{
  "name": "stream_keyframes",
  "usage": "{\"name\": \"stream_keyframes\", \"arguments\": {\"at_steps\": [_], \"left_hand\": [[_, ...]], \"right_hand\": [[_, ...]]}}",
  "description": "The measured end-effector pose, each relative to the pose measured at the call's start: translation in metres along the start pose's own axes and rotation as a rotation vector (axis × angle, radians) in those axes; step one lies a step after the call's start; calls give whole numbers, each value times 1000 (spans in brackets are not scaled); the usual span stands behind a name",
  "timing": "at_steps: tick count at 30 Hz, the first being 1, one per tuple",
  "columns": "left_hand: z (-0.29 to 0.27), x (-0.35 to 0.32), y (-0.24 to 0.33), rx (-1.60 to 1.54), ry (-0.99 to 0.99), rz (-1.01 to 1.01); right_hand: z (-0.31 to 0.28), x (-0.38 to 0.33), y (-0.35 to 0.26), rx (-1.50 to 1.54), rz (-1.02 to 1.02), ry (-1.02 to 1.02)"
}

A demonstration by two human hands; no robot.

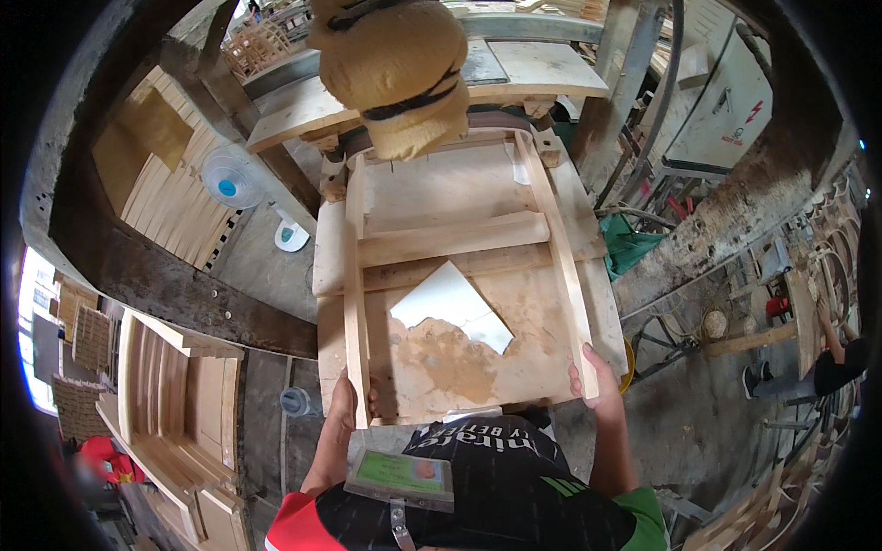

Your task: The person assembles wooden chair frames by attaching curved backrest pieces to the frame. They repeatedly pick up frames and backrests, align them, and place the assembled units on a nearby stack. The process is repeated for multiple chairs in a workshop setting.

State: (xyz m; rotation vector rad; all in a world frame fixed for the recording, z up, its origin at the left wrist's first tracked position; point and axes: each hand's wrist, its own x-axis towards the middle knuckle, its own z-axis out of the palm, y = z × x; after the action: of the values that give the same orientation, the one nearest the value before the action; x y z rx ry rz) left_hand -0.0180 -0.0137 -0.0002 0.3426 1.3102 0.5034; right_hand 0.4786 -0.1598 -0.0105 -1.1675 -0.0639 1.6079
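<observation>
A pale wooden frame (450,237) with two long side rails and a cross slat lies flat on a dusty worktable (606,303) in front of me. My left hand (347,397) grips the near end of the left rail. My right hand (588,372) grips the near end of the right rail. The frame's far end reaches a belt sander under a tan cloth dust bag (395,64). A torn white sheet (452,308) and a patch of sawdust (441,358) lie on the table inside the frame.
A small white and blue fan (230,179) stands to the left. Stacked wooden frames (179,404) lie at lower left. A plastic bottle (296,401) sits by the table edge. Another person (827,367) works at far right, beside more wood parts.
</observation>
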Motion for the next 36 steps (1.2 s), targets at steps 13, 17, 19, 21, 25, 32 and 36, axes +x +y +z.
{"name": "stream_keyframes", "arguments": {"at_steps": [13, 17, 19, 21, 25, 32, 36], "left_hand": [[8, -21, 11, 36, -52, 115], [0, -42, 21, 59, 50, 55], [-3, -47, 24, 104, 54, 38], [-5, -50, 26, 113, 50, -5], [-7, -58, 20, 104, 76, -15], [-16, -69, 0, 81, 63, 1], [-30, -76, -17, 47, 78, 0]], "right_hand": [[6, -15, -3, -11, -10, 25], [18, -26, 16, 14, -28, 4], [23, -33, 27, 24, -67, 9], [26, -40, 35, 19, -113, 14], [27, -52, 46, -18, -168, 22], [19, -74, 50, -12, -151, 24], [16, -90, 48, 7, -111, 3]]}}
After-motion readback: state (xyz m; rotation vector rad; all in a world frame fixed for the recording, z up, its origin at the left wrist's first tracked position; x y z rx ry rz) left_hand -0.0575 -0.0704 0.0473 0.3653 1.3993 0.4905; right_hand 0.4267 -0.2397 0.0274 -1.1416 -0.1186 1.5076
